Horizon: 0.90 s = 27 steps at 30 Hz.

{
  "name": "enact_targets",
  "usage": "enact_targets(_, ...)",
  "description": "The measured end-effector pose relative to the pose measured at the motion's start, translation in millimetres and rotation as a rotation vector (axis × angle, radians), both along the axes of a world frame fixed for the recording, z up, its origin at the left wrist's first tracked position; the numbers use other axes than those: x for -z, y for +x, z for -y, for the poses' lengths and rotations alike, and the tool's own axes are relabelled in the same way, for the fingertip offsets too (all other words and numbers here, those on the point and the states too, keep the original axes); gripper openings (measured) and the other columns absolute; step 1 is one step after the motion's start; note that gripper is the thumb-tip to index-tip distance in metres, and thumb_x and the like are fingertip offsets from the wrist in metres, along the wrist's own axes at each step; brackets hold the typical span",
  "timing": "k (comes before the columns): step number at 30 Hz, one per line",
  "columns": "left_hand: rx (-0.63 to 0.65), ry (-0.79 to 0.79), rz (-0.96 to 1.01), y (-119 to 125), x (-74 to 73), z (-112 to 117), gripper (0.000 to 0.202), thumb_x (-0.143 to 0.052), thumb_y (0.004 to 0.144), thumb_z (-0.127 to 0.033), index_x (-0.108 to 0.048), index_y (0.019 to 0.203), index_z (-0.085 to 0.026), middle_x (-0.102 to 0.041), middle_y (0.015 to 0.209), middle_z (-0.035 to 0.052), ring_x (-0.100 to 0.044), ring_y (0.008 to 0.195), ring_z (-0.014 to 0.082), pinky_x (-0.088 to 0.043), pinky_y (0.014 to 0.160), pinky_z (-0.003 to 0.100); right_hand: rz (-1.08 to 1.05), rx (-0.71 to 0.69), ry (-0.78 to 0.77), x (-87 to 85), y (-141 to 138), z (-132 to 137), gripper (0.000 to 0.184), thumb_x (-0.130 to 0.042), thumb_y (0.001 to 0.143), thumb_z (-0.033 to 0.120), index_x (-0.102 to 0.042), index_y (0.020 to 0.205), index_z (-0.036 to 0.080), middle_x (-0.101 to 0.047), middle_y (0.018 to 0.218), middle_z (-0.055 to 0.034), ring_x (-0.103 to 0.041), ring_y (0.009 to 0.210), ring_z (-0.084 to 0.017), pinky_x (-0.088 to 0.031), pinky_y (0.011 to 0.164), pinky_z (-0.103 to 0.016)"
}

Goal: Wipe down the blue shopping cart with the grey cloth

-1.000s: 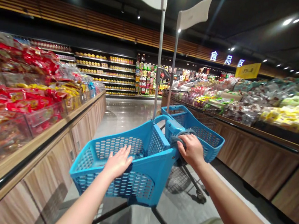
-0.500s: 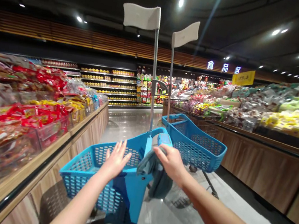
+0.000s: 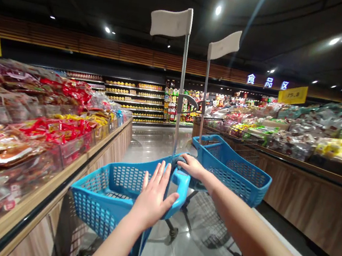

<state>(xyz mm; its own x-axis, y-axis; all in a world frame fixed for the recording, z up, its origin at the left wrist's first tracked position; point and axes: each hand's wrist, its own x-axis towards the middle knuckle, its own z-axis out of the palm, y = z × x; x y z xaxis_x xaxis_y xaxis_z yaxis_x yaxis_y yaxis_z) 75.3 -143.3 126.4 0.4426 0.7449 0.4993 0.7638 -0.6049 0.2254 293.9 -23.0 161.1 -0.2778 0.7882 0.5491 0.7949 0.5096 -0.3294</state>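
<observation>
A blue shopping cart [image 3: 119, 200] with a perforated plastic basket stands in front of me, a pole with a white flag [image 3: 172, 22] rising from its handle end. My left hand [image 3: 151, 201] is open with fingers stretched out, over the basket's side beside the blue handle [image 3: 182, 191]; whether it touches the cart I cannot tell. At the handle's far end, my right hand [image 3: 193, 166] closes on a dark grey-blue cloth [image 3: 179, 161], pressed against the handle. Most of the cloth is hidden behind the hand and handle.
A second blue cart [image 3: 232, 169] with its own white flag [image 3: 224, 46] stands close on the right. Display counters with packaged food [image 3: 65, 132] line the left, and a wood-panelled counter [image 3: 306, 201] the right. Stocked shelves [image 3: 136, 100] stand at the back beyond the grey floor [image 3: 152, 140].
My right hand has carried the cloth from the handle's near side to its far end. My left hand has moved right, closer to the handle. The view has turned slightly left.
</observation>
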Motion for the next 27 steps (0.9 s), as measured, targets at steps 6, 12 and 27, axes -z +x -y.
enact_targets(6, -0.002, -0.055, 0.005, -10, -1.4, -8, 0.08, -0.029, 0.093, -0.065, 0.0, 0.154, -0.023, -0.004, 0.162, 0.0122, -0.003, 0.149, 0.0268, -0.005, 0.116, 0.061, 0.099, 0.106, -0.114, 9.1, -7, -33, 0.036, -0.057, 0.087, 0.049, -0.061, 0.104, 0.017, -0.071, 0.098, -0.0093, -0.064, 0.089, -0.023, -0.044, 0.074, -0.028)
enact_targets(12, 0.074, -0.088, 0.038, -35, -5.4, -3, 0.075, -0.031, 0.095, -0.059, 0.0, 0.155, -0.025, -0.005, 0.163, 0.0079, -0.004, 0.149, 0.0255, -0.008, 0.117, 0.056, 0.162, 0.115, -0.12, 4.4, 4, -8, 0.037, -0.049, 0.09, 0.054, -0.062, 0.096, 0.021, -0.071, 0.097, -0.0081, -0.065, 0.09, -0.023, -0.042, 0.073, -0.026)
enact_targets(27, -0.055, -0.194, -0.101, -48, -28.7, -15, 0.065, -0.014, 0.097, -0.06, -0.015, 0.154, -0.027, -0.011, 0.161, 0.0056, -0.008, 0.148, 0.0225, -0.013, 0.116, 0.056, 0.173, 0.098, 0.113, 27.0, 52, 66, 0.042, -0.041, 0.096, 0.048, -0.057, 0.127, 0.023, -0.073, 0.104, -0.0069, -0.068, 0.092, -0.022, -0.047, 0.077, -0.03)
